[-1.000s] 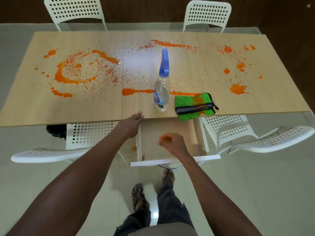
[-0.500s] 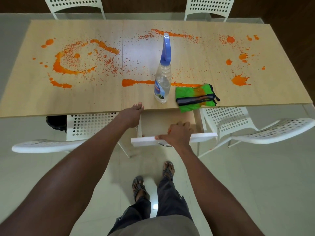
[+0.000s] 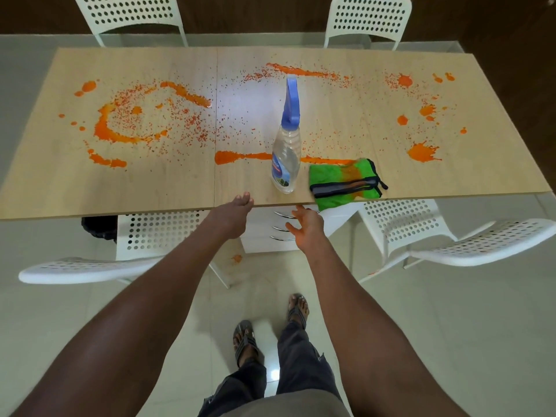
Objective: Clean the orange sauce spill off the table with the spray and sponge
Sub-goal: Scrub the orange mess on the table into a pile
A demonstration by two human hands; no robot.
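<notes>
While the orange sauce spill (image 3: 105, 130) lies untouched across the tabletop (image 3: 60, 188), nothing of the cleaning appears to be done yet, and the next move is judged to be a reach for one of the two tools. At the left, a thick ring and scattered droplets of sauce are seen, well apart from either hand. The left hand (image 3: 233, 216) is laid over the near edge of the tabletop, its fingers straight and resting on the surface, nothing being held. Just to the right of it and slightly farther in, the spray bottle (image 3: 287, 152) is stood upright, its long axis vertical and its blue trigger head at the top. A streak of sauce is seen running left to right behind the bottle's base. The right hand (image 3: 307, 225) is held below the near edge, in front of the white drawers (image 3: 270, 236), with fingers spread and empty, orange staining visible on the palm. The green sponge cloth (image 3: 346, 183) is found far and to the right of that hand, lying flat with its long axis left to right and its near part overhanging the edge. The cloth is judged nearer the right hand, the bottle about midway between both hands. More splashes are scattered at the far right.
</notes>
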